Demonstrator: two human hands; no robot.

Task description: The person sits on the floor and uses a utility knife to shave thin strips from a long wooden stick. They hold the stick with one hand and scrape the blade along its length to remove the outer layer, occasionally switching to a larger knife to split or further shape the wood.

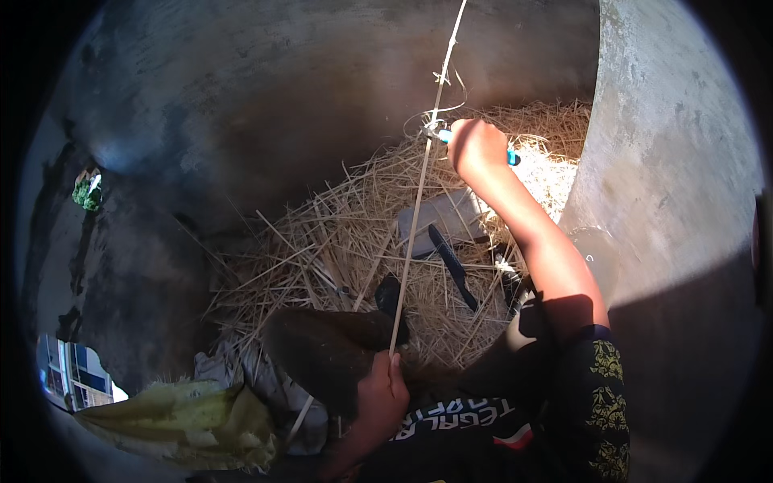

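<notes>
Left hand (385, 394) was closed in a pinch round the lower end of a long thin pale bamboo strip (416, 211), low and close to the body. From that grip the strip ran up and slightly right, long axis near vertical, taut and straight, past the right hand and out the top of view. Below-left of the left grip lay a crumpled yellow-green cloth (193, 419). Between the two grips spread a loose heap of dry yellowish straw (322, 241), coarse and stalky, with a flat grey rectangular stone slab (443, 217) and a dark narrow blade-like tool (452, 266) lying on it, just right of the strip. Right hand (477, 146) was fisted tight on a blue-handled tool (514, 158), its tip against the strip, thin curled shavings beside it; blade itself too small to tell. Right of that grip rose a smooth curved grey concrete wall (668, 161).
</notes>
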